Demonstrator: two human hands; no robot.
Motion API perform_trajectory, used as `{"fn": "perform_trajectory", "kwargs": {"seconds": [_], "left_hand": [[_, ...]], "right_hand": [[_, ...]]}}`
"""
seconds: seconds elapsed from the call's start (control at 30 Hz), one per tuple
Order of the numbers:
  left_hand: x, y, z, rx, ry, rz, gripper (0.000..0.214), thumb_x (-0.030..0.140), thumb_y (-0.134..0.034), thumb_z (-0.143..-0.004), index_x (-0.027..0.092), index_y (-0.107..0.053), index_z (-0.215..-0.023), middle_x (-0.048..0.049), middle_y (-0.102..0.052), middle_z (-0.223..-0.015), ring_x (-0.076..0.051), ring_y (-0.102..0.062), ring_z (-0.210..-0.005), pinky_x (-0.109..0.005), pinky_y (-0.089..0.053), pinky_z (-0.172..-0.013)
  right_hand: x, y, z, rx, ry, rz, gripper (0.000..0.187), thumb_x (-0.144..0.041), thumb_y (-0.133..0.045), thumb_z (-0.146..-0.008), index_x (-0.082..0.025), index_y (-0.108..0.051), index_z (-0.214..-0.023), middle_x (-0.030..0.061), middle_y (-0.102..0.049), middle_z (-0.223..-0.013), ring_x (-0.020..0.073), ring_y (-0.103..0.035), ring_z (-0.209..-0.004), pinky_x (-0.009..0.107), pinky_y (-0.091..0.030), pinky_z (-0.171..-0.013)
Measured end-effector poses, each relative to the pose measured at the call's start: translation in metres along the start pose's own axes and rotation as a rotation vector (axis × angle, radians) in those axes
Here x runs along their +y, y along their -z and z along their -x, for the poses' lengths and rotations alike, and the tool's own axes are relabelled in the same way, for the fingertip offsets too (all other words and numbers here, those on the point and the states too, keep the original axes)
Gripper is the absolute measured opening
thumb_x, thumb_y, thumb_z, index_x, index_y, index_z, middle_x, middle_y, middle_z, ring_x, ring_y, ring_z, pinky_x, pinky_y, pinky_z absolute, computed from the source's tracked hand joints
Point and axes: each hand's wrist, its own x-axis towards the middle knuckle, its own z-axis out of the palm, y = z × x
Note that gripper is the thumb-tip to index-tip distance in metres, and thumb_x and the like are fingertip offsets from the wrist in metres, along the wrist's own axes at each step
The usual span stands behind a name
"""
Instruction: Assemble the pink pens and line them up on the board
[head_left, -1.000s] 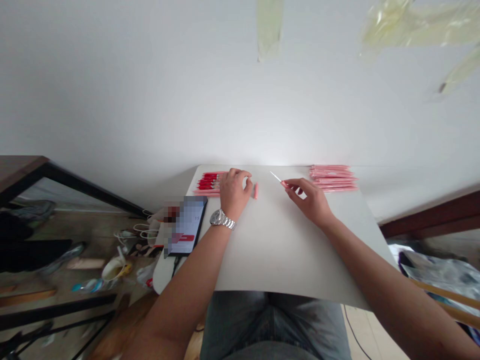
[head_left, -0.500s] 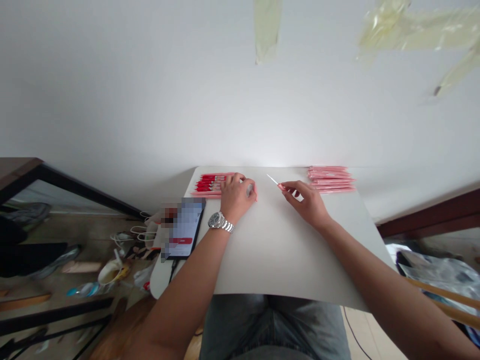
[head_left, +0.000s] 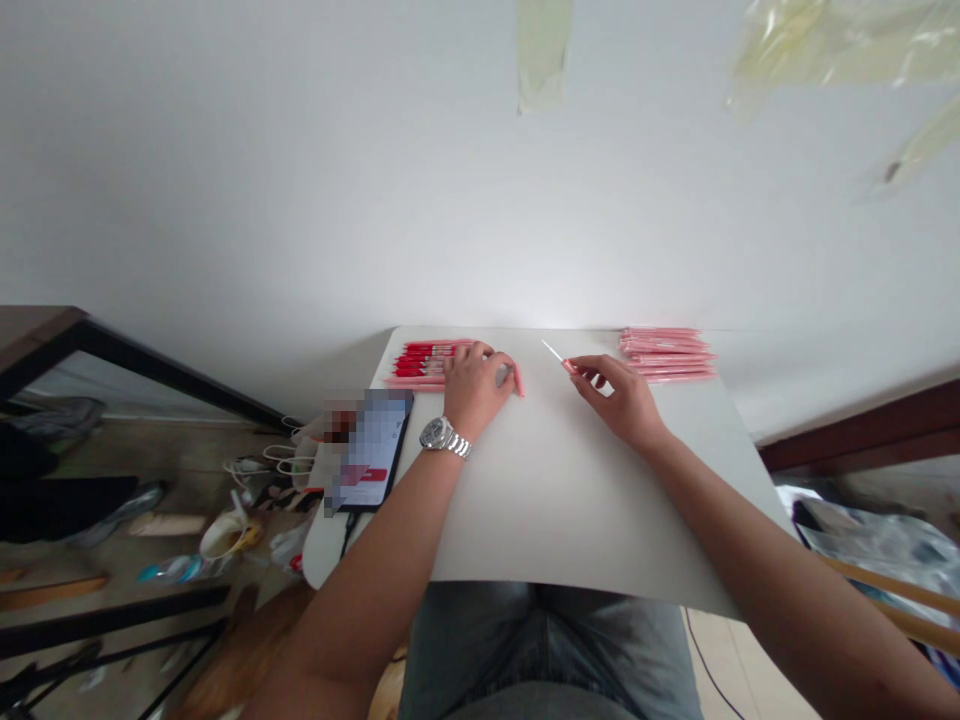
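Observation:
My left hand (head_left: 480, 388) is curled at the table's left back, its fingers by the red pens (head_left: 420, 358). A small pink pen part (head_left: 519, 380) shows at its thumb and fingertip; the fingers hide the rest. To the right, my right hand (head_left: 616, 393) pinches a thin white pen refill (head_left: 553, 349) with a pink end, pointing up and left. The two hands are apart. Beyond my right hand lies a stack of pink pen barrels (head_left: 667, 355). Another pink barrel (head_left: 412, 383) lies beside the red pens.
A phone (head_left: 373, 450) with a cable lies on the left edge of the white table (head_left: 540, 500), which stands against a wall. A wristwatch (head_left: 444, 436) is on my left wrist. Cluttered floor lies at left, and plastic bags (head_left: 885, 540) at right.
Hands and table sit slightly further right and higher in view, as the camera shifts. Both hands keep nearly the same grip and spacing.

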Motion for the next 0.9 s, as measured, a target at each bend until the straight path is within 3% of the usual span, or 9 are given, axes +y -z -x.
{"fn": "perform_trajectory", "kwargs": {"seconds": [0.43,0.7,0.9], "left_hand": [[-0.002,-0.002,-0.001,0.024,0.04,0.046,0.012,0.035,-0.066,-0.095,0.027,-0.072,-0.1,-0.0058,-0.074,-0.106,-0.031,-0.061,-0.106,-0.047,-0.041,-0.093],[-0.004,-0.011,-0.005,0.119,0.079,0.556,0.012,0.022,-0.064,-0.093,0.024,-0.067,-0.105,-0.0038,-0.077,-0.1,-0.02,-0.07,-0.09,-0.035,-0.051,-0.086],[0.002,-0.019,-0.007,0.169,0.109,0.931,0.011,0.028,-0.069,-0.092,0.023,-0.065,-0.101,-0.0051,-0.074,-0.099,-0.019,-0.07,-0.094,-0.031,-0.052,-0.084]], "right_hand": [[0.001,0.0,0.001,0.001,0.004,0.003,0.02,-0.038,-0.061,-0.1,-0.025,-0.071,-0.114,0.0045,-0.075,-0.098,0.0177,-0.069,-0.081,0.033,-0.055,-0.07],[0.001,-0.001,0.0,-0.027,-0.012,0.007,0.023,-0.041,-0.06,-0.101,-0.026,-0.071,-0.114,0.005,-0.075,-0.098,0.0182,-0.069,-0.081,0.033,-0.056,-0.069],[0.001,-0.001,0.0,-0.036,-0.003,0.008,0.023,-0.04,-0.06,-0.101,-0.025,-0.071,-0.114,0.0053,-0.075,-0.098,0.018,-0.069,-0.081,0.034,-0.056,-0.068]]}}
